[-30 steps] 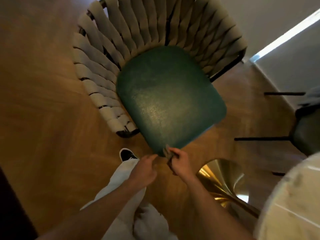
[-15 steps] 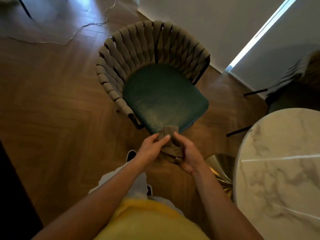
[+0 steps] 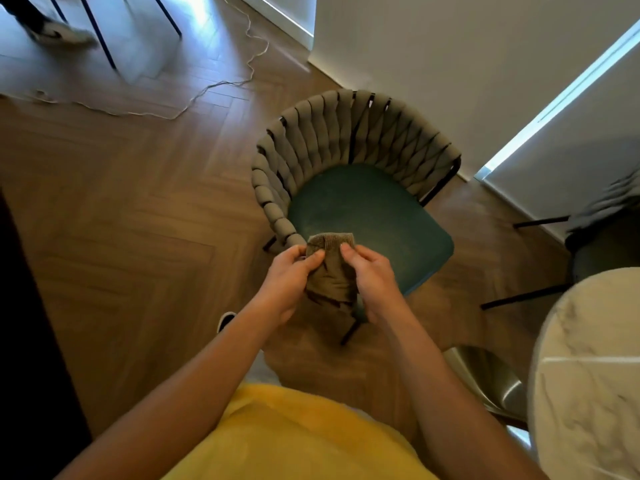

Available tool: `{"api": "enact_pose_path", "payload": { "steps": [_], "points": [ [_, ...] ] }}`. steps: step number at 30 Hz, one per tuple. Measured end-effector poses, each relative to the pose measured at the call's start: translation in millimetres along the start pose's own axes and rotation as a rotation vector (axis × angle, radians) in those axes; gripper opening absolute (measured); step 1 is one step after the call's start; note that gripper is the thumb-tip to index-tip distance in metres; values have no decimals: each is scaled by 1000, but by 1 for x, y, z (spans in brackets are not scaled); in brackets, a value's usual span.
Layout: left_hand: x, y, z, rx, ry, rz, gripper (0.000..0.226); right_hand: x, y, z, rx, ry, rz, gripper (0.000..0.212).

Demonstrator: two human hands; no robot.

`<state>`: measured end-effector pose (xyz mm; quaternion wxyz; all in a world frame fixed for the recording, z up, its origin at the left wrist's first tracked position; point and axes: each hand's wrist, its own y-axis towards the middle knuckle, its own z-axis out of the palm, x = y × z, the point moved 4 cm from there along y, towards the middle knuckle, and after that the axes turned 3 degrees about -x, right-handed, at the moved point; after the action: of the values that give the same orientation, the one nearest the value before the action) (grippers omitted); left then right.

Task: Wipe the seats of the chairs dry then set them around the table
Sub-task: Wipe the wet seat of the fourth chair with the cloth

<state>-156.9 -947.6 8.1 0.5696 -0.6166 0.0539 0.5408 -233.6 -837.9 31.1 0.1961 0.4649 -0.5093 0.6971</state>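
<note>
Green-seated woven chair [image 3: 367, 209] – upright, brown cloth [image 3: 330, 271] bunched

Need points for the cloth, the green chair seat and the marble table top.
cloth [image 3: 330, 271], head view, middle of the brown fabric between the hands.
green chair seat [image 3: 367, 209], head view, centre of the cushion.
marble table top [image 3: 588, 368], head view, bare pale surface.

Two chairs show: one green-seated chair [image 3: 367, 209] at centre frame, a second chair [image 3: 602, 230] cut off at the right edge. One marble table [image 3: 588, 368] sits lower right. Two hands, left hand [image 3: 287, 282] and right hand [image 3: 374, 282], share one brown cloth [image 3: 330, 268].
</note>
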Motion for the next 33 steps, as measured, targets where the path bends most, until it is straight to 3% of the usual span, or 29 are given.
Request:
{"api": "enact_pose_path", "payload": {
  "steps": [2,6,13,16,20,26,33],
  "points": [
    [-26,13,-24,3,43,9,23,11,18,25,-26,-32,-32,14],
    [-83,40,-76,43,98,39,26,38,49,81,11,-41,-62,27],
    [-180,87,-143,125,241,181,33,84,95,166,41,-66,-123,22],
    [-213,113,-156,152,292,200,34,102,124,190,20,-115,-174,18],
    [-248,149,-172,104,342,169,36,119,170,216,67,-38,-63,18],
    [-306,223,-185,162,451,216,35,147,253,244,89,61,13,19],
    [-399,330,-182,198,663,289,16,209,358,265,49,49,-46,14]
  ]
}}
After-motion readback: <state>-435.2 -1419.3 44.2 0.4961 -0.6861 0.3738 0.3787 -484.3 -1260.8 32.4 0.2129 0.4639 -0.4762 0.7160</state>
